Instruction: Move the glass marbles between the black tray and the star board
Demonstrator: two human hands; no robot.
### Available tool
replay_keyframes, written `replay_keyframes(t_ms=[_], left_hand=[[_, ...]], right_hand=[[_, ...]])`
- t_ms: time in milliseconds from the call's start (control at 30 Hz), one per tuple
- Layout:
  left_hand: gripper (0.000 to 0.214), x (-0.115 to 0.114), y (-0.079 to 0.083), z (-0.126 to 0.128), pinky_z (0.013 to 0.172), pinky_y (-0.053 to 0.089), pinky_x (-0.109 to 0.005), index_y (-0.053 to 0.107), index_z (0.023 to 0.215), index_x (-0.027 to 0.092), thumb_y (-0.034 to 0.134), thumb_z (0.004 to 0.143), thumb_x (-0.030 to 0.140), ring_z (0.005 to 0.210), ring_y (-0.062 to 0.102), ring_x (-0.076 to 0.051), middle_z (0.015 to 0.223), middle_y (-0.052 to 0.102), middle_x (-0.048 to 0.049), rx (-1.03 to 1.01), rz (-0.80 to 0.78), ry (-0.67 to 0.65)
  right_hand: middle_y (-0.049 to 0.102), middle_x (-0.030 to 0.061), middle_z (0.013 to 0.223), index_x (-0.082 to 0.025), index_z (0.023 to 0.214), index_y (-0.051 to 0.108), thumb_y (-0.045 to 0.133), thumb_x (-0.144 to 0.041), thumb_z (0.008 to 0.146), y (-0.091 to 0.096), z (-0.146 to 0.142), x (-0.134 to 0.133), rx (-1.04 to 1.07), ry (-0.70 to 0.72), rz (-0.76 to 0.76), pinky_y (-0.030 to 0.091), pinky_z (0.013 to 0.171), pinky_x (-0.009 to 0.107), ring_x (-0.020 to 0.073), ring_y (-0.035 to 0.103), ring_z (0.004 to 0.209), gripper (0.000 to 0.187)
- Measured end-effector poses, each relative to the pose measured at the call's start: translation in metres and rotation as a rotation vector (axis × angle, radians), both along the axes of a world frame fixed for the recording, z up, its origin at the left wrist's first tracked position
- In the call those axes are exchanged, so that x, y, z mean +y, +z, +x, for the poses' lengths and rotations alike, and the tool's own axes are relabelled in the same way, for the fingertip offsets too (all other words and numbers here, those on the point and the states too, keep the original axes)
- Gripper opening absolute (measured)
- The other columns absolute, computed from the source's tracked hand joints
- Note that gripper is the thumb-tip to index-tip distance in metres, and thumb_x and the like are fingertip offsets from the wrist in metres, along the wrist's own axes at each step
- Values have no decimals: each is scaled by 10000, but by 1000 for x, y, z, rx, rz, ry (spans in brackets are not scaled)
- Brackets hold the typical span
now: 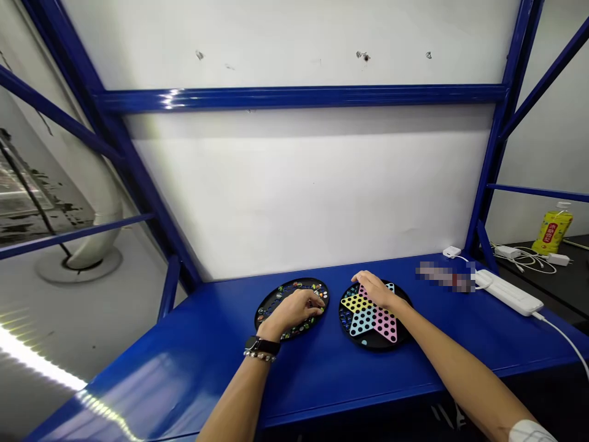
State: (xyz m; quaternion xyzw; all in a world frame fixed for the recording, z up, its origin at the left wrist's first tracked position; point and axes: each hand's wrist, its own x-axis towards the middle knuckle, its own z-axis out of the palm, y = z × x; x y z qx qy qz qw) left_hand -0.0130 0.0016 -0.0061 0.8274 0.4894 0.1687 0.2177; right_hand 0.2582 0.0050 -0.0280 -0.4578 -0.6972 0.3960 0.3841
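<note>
A round black tray (263,307) on the left has several coloured marbles around its rim. Over its right part is my left hand (294,310), with fingers bent and a small gap between thumb and forefinger, close to marbles on the right rim. Beside the tray lies a Chinese checkers board (363,320), round and black with a yellow, pink and light blue star full of holes. Dark blue marbles (346,318) sit at its left side. My right hand (375,290) rests over the board's upper part with fingers stretched out, covering some holes.
Both boards lie on a blue metal tabletop (221,368) framed by blue bars (299,98) against a white panel. To the right are a white power strip (508,293), a blurred-out item and a charger (451,252). A yellow bottle (552,230) stands on a black table beyond.
</note>
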Motion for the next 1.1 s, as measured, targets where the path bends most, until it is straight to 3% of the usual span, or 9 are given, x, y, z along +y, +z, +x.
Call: replay_keyframes(t_ms=[133,233,333,433,600,733,800,933,1100], left_hand=[[300,-1,13,11,739,498,-323,753,937,232,590,836,463,793,657,-221,942,755,-55,-153,177,76],[349,-5,28,38,743,505,-314,727,1025,222,553,890,493,767,636,-193,983,743,-57,-279,363,114],[303,-9,42,75,817,501,-315,733,1044,253,566,902,462,877,650,-206,1017,735,-48,-156,383,-78],[351,-9,53,90,878,490,-323,715,1139,267,537,918,473,998,643,-229,1139,696,-66,-70,363,-176],[413,-10,58,23,808,508,-337,718,1112,241,490,901,514,868,649,-229,1065,718,-74,-106,235,31],[232,-22,34,-45,654,492,-306,757,786,262,711,668,456,728,660,-239,766,739,-14,37,-215,36],[183,-29,18,-61,638,472,-295,738,716,261,747,603,404,714,656,-233,730,728,1,31,-243,30],[178,-37,7,-65,601,430,-275,712,685,248,740,615,409,671,618,-204,693,691,13,-5,-158,62],[319,-35,30,-26,569,420,-272,687,812,214,641,753,524,590,547,-164,655,641,9,-208,62,184]], right_hand=[[624,77,1083,-209,931,651,384,-543,975,7,-12,-1,241,-103,-56,467,834,318,205,577,984,429],[642,77,920,-182,894,632,318,-638,961,12,-28,-5,603,-29,-348,411,536,245,143,572,666,558],[554,7,625,-176,870,595,240,-627,986,14,-37,-8,872,168,-616,276,399,210,99,438,435,586],[418,-66,498,-186,817,542,282,-464,1034,13,-30,-8,1012,51,-671,174,349,186,53,237,329,438],[444,-61,532,-198,769,499,388,-364,1008,15,-1,1,1117,-105,-605,160,323,188,41,197,324,311],[392,-72,493,-203,744,491,337,-390,995,16,6,4,1146,-143,-608,153,322,206,54,190,318,349],[386,-73,489,-202,737,492,337,-405,988,16,3,4,1130,-130,-608,143,328,206,52,190,317,358],[395,-70,498,-192,732,508,339,-434,992,13,-2,1,1092,-49,-611,137,340,202,47,195,323,393],[423,-67,518,-174,768,535,325,-480,1004,8,-8,-1,980,92,-699,119,349,183,36,186,324,439]])
